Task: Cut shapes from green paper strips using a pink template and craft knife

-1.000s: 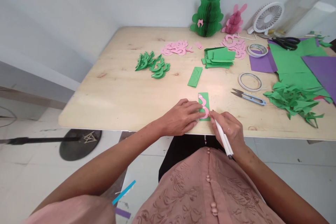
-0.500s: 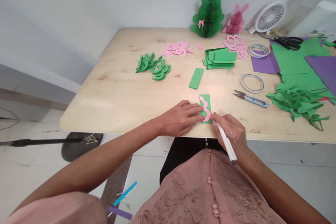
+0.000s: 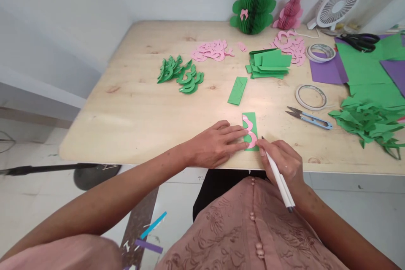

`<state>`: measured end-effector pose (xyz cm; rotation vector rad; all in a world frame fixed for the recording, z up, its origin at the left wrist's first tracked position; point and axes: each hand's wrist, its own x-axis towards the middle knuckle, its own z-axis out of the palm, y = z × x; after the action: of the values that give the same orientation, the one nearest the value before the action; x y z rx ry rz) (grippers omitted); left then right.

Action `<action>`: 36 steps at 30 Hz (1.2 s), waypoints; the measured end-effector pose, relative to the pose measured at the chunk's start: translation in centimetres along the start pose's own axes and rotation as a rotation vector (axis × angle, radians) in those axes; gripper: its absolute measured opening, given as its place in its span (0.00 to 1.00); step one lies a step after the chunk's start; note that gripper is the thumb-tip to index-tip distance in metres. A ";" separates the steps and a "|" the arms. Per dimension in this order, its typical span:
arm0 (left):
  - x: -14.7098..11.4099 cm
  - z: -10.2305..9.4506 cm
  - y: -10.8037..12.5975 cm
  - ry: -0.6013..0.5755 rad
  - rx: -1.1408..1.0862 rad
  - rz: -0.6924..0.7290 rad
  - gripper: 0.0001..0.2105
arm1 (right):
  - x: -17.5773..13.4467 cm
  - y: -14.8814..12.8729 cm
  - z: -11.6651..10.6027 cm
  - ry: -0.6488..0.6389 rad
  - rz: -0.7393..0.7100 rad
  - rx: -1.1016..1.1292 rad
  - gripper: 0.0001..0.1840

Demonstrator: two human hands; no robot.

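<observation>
My left hand [image 3: 217, 143] lies at the table's front edge with its fingers stretched out. Their tips press a pink curvy paper cutout [image 3: 252, 139] against a small green paper strip [image 3: 251, 116]. A white pen [image 3: 277, 177] slants through my right hand [image 3: 284, 162], closed around it beside the strip. Its dark tip points up, just right of the green paper, apart from the cutout's edge. One right fingertip appears to touch the cutout's lower right side. Farther back lies another green strip [image 3: 237, 90] with a drawn wavy line.
Green cutouts [image 3: 190, 80] and pink cutouts [image 3: 210, 50] lie left of a green strip stack [image 3: 270, 64]. Snips [image 3: 310, 118], a tape roll [image 3: 310, 97] and green scraps [image 3: 368, 120] are at right. Behind stand paper bunnies [image 3: 257, 4] and a fan [image 3: 338, 6].
The camera view has shifted a little, so the table looks nearer. Both hands stay around the green strip and cutout; the pen remains in the right hand.
</observation>
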<state>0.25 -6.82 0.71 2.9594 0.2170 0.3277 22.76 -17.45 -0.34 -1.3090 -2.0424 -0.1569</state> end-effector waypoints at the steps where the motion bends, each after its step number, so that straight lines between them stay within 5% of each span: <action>1: 0.0 0.1 0.0 0.006 -0.004 -0.002 0.21 | 0.0 0.0 0.0 -0.007 0.013 0.007 0.17; 22: -0.2 -0.5 -0.9 -0.039 -0.070 0.028 0.21 | 0.5 -0.3 -0.2 -0.032 0.062 0.036 0.18; 30: -0.3 -0.2 -0.9 -0.008 -0.077 0.014 0.21 | 1.4 -1.4 -1.5 0.031 0.315 0.269 0.14; 36: -0.4 0.0 -1.0 0.008 -0.069 0.024 0.21 | 1.2 -2.9 -1.5 -0.100 0.524 0.325 0.07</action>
<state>-0.25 -5.92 0.49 2.8952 0.1673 0.3426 20.79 -18.59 2.30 -1.6041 -1.6440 0.4650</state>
